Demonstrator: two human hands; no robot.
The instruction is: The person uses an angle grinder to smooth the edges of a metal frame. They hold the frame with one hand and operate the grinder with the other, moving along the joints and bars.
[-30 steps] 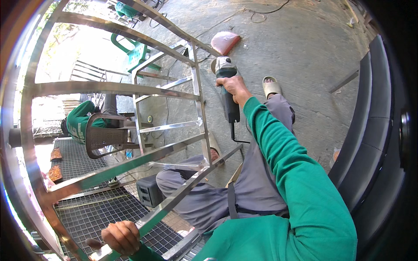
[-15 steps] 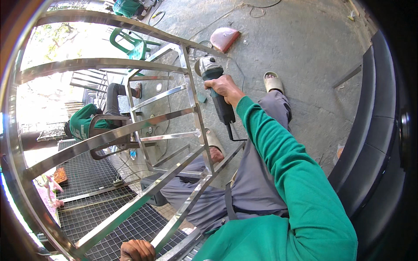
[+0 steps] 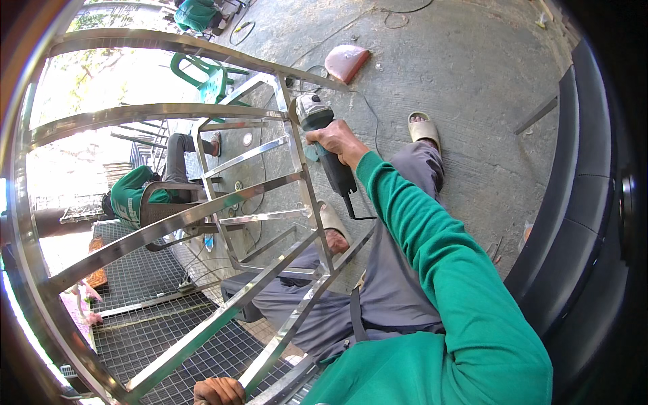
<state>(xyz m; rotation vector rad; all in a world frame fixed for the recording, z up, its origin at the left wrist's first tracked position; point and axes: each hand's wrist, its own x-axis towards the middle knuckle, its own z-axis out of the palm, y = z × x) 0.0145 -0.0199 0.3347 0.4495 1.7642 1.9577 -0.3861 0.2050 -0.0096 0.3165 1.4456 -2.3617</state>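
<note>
My right hand (image 3: pixel 337 140) is wrapped round the body of an angle grinder (image 3: pixel 337 174), dark with a silver gear head. Its disc (image 3: pixel 293 111) is up against, or very close to, an upright of a shiny metal frame (image 3: pixel 202 213); contact cannot be made out. The frame of square tubes and curved bars leans across my left side, over my leg. Low in the view, my left hand (image 3: pixel 219 391) is closed on the frame's near end, its fingertips partly hidden. From the grinder's rear end a black cord (image 3: pixel 351 208) runs down toward my thigh.
A person in green (image 3: pixel 128 196) sits on a chair at the left, beyond the frame. Behind are a green plastic chair (image 3: pixel 214 84), a pink cushion-like block (image 3: pixel 347 62) and loose cables. Black padded seating (image 3: pixel 580 162) curves along the right. Wire mesh (image 3: pixel 175 331) lies lower left.
My right hand and the grinder have shifted slightly left, bringing the disc to the frame's upright. My left hand keeps its hold at the near end. The view has tilted a little.
</note>
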